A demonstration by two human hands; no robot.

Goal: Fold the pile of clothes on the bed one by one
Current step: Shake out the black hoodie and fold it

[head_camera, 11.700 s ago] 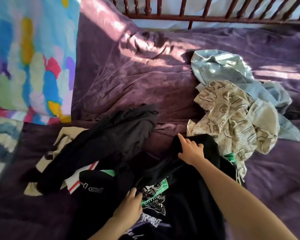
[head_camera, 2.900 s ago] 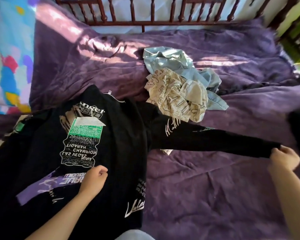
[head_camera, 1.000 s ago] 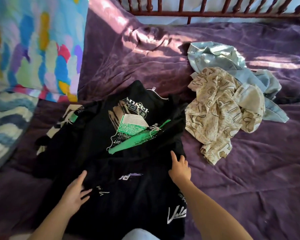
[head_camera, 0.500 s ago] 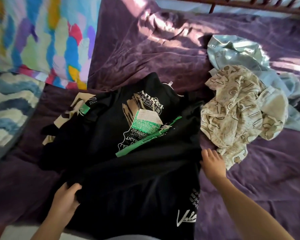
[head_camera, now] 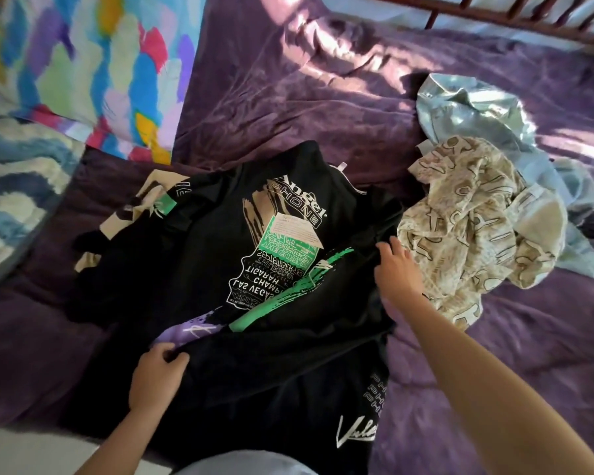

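Starting at the far left, a blue-and-white wavy cover (head_camera: pixel 14 186) sits at the margin. Above it a pillow splashed with bright colours (head_camera: pixel 83 63) leans on the purple bedspread (head_camera: pixel 288 97).

Next along, a cream-and-black garment (head_camera: pixel 150 186) peeks out from under the black printed shirt (head_camera: pixel 213 255). The shirt is spread front-up in the middle of the bedspread, collar away from the person, green and white print showing (the lettering reads upside down from here).

The left hand (head_camera: pixel 155 375) is down at the near-left part of the shirt, fingers curled round a raised fold of black cloth, just beside a purple patch of print. A sleeve (head_camera: pixel 288 293) with a green stripe lies slantwise across the chest.

Over to the right hand (head_camera: pixel 396 272): it sits at the shirt's right edge, fingers reaching onto the black cloth. Whether they pinch it or merely press it, I cannot tell.

Just beside that hand the beige patterned garment (head_camera: pixel 477 228) lies crumpled against the shirt's right side. The pale blue garment (head_camera: pixel 467 108) is bunched behind and under it. Top right, a dark wooden rail (head_camera: pixel 494 18) runs along the far side.
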